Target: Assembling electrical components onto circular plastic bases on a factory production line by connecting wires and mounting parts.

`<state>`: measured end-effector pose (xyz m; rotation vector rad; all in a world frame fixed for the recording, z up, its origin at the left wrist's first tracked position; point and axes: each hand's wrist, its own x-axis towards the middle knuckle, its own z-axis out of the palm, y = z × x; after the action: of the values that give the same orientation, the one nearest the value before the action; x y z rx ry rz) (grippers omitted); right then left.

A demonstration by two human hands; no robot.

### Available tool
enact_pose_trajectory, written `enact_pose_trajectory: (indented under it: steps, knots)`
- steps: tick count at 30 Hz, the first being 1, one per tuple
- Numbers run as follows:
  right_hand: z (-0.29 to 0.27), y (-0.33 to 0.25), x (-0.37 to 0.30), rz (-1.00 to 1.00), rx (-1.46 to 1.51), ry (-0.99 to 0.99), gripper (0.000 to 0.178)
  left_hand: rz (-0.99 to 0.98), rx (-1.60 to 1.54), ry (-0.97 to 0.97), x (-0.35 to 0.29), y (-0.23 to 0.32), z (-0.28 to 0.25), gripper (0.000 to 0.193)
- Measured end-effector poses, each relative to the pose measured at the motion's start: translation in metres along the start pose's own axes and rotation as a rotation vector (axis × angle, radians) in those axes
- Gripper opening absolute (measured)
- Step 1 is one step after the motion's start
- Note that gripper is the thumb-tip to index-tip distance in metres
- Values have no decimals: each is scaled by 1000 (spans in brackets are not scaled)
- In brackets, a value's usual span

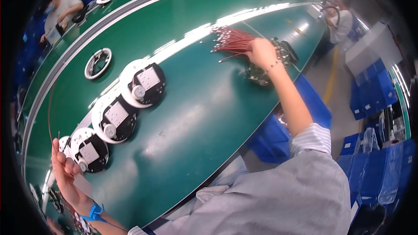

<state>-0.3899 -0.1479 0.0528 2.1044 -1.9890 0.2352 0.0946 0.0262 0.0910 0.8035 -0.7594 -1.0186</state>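
Gripping a fanned bundle of thin red wires (230, 40) with white tips, the right hand (262, 53) is over the farther part of the smooth green counter (187, 126), fingers closed at the bundle's near end. Left hand (67, 178), at the counter's left side: fingers pinched on one thin reddish wire (49, 113), bowing upward. Labels: small pale stickers (367, 106) on blue bins (385, 85), too small to read from here. Between the hands, diagonal row of round units (120, 122): glossy white rims, black discs, square white plate (148, 78) and pale round knob (138, 92) on each. White ring (89, 68) lies beyond the row. Tangled greenish parts (259, 77), material unclear, just beside the right wrist. Blue band (93, 212) on left wrist, beaded bracelet (273, 65) on right. Striped cuff (311, 139), grey cloth top (270, 196).
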Motion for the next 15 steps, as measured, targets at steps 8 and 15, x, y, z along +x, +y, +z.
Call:
enact_pose_trajectory:
  steps: [8, 15]
  knots:
    - [27, -2, 23, 105, -84, -18, 13, -35, -22, 79, 0, -11, 21, 38]
    - [14, 3, 25, 21, -177, -25, 11, 11, -250, -103, 13, -3, -15, 38]
